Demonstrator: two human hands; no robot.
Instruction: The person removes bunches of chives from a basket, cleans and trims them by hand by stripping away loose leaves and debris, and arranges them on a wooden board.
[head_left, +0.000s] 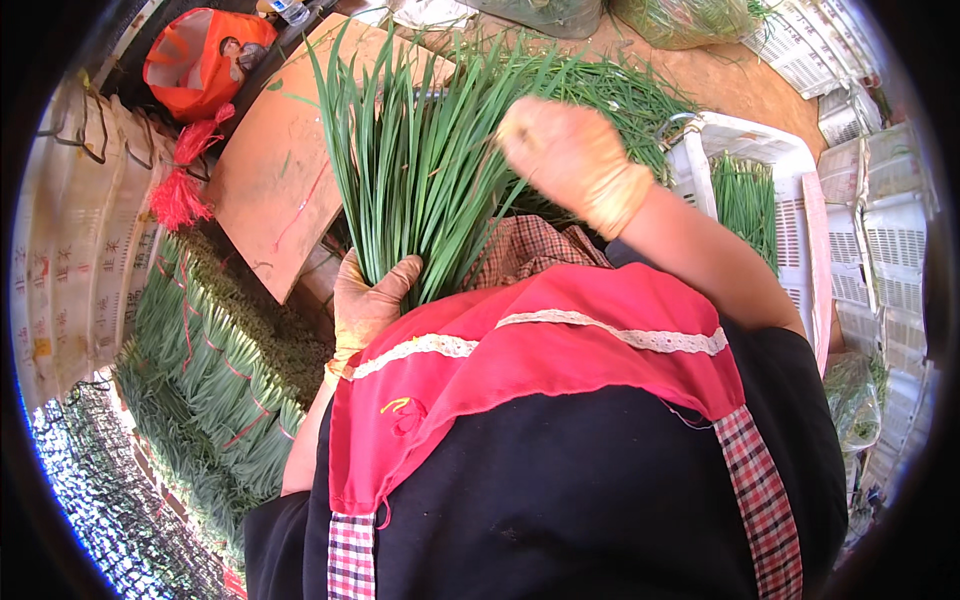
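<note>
My left hand (371, 296), in a thin pale orange glove, grips a thick bunch of garlic chives (409, 187) low down, with the thumb across the stems. The long green leaves fan upward, away from my red apron (540, 330). To the right of the leaves is my right hand (570, 161), gloved the same way and blurred. Its fingers are curled beside the bunch; whether they pinch a leaf cannot be told. Behind both hands lies a heap of loose chives (600, 94).
Tied chive bundles (217, 360) are stacked at left, below hanging red twine (182, 176). A tan board (270, 172) and an orange bag (206, 60) stand beyond. At right, a white plastic crate (795, 195) holds chives, near more stacked crates (885, 247).
</note>
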